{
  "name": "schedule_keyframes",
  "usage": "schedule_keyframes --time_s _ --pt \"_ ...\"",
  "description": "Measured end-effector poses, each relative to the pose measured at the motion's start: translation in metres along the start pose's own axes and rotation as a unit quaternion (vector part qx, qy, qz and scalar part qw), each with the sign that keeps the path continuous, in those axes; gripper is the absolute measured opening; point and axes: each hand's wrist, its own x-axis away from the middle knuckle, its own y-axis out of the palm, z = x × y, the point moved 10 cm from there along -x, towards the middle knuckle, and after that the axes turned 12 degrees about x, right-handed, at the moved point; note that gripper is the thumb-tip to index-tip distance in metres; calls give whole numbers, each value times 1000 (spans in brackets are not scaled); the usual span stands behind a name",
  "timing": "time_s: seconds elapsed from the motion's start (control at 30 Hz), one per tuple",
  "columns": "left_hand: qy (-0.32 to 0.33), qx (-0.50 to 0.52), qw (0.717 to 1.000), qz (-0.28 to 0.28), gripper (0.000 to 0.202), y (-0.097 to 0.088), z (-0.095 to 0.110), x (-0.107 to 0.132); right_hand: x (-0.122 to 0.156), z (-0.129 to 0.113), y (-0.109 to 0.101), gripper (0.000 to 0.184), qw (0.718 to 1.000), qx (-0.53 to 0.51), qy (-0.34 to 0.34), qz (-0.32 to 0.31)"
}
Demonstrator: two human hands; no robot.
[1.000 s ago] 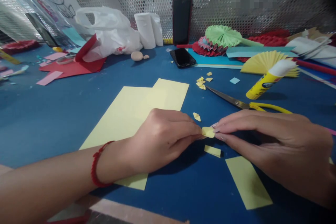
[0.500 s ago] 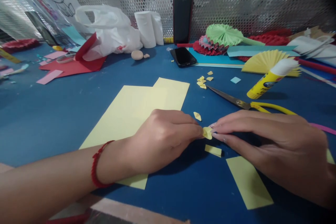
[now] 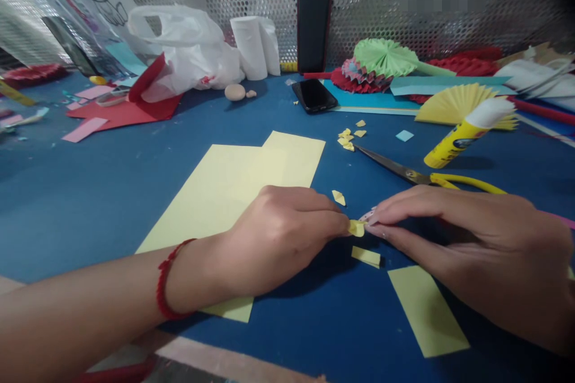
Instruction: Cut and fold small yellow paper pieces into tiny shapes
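Between my two hands is a small folded piece of yellow paper (image 3: pixel 357 228). My left hand (image 3: pixel 287 230) pinches its left side, with the wrist over a large yellow sheet (image 3: pixel 202 191). On the other side, the thumb and fingertips of my right hand (image 3: pixel 467 245) are closed on its right edge. A folded yellow strip (image 3: pixel 366 256) lies just below, and a small yellow scrap (image 3: pixel 339 197) just above. Partly under my right hand's shadow rests a yellow paper rectangle (image 3: pixel 429 311). Scissors with yellow handles (image 3: pixel 413 176) lie beyond my right hand.
A glue stick (image 3: pixel 462 134) leans by a yellow paper fan (image 3: pixel 458 105). Several yellow bits (image 3: pixel 347 139) sit by the scissors' tip. Farther back are a phone lying flat (image 3: pixel 314 96), an upright phone (image 3: pixel 313 30), a plastic bag (image 3: pixel 188 54) and red paper (image 3: pixel 148 111).
My right hand has shifted slightly right, its fingertips now nearer the folded piece's right edge. My left hand keeps its pinch almost unmoved.
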Motion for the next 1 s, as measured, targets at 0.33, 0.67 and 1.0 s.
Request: schedule_keyframes --time_s 0.33,0.67,1.0 --pt "-55 59 996 23 12 -1 -10 -3 4 8 -5 13 999 24 47 11" --pt "-92 122 985 82 14 -13 -17 -3 3 9 -8 6 997 48 48 33" --pt "-279 368 877 131 16 0 -51 4 -1 3 -4 15 1000 -11 9 24"
